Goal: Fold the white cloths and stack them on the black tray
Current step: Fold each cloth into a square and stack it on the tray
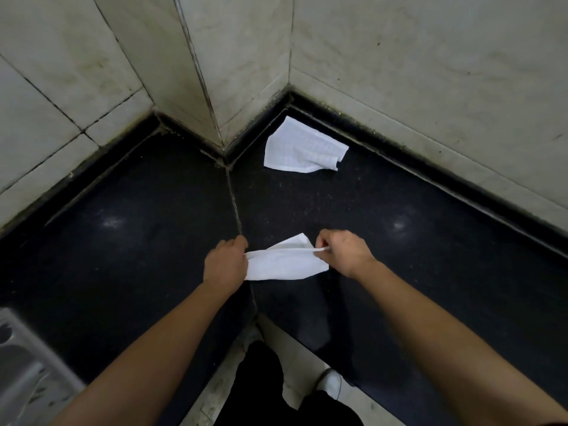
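1. Hands work low over the black bench (123,256); the left hand (226,261) pinches the left end of a white cloth (285,262); its grip is clamped on the fabric.
2. Right hand (344,252) has its grip clamped on the cloth's upper right edge.
3. Second white cloth (302,147) lies crumpled near the tiled corner, well apart.

A dark corner counter under pale tiled walls.

The black speckled counter (399,272) wraps round a jutting wall corner (215,112), a grouted seam (235,204) running from that corner toward me. Stained pale wall tiles (430,56) rise behind it. A steel sink (27,364) sits at the counter's near left edge. Below, I see my white shoe (330,381) on the floor.
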